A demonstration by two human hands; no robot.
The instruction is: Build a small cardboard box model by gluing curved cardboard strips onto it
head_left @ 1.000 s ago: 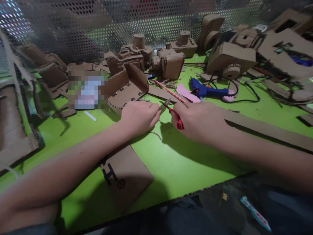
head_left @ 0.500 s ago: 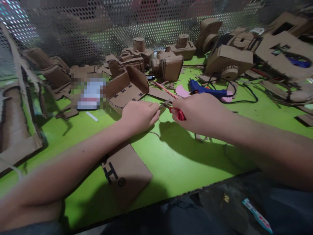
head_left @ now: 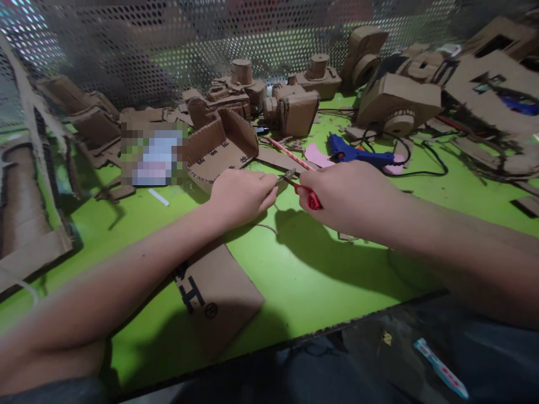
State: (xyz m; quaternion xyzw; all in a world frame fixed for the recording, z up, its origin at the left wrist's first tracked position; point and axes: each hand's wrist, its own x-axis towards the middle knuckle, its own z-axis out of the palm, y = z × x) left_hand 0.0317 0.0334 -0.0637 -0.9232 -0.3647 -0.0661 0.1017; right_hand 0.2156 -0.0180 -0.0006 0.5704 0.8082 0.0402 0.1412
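My left hand (head_left: 242,196) is closed, pinching a small cardboard piece (head_left: 288,174) whose corrugated edge sticks out past the fingertips. My right hand (head_left: 347,193) is wrapped round red-handled scissors (head_left: 313,198). Their dark blades point left and meet the cardboard piece between the two hands; how far the blades are apart is too small to tell. Just behind my left hand stands an open cardboard tray-like shape (head_left: 225,147) with raised walls. Under my left forearm lies a flat cardboard sheet (head_left: 229,297) with black print.
A blue glue gun (head_left: 357,152) with a black cable lies beyond my right hand, near a pink paper piece (head_left: 315,156). Several cardboard camera models (head_left: 295,109) line the back against a perforated metal screen (head_left: 189,50). A white stick (head_left: 159,197) lies left on the green table (head_left: 311,269).
The view has shifted slightly, so most things sit a little farther right. Both hands keep their hold, with the scissors still at the cardboard piece.
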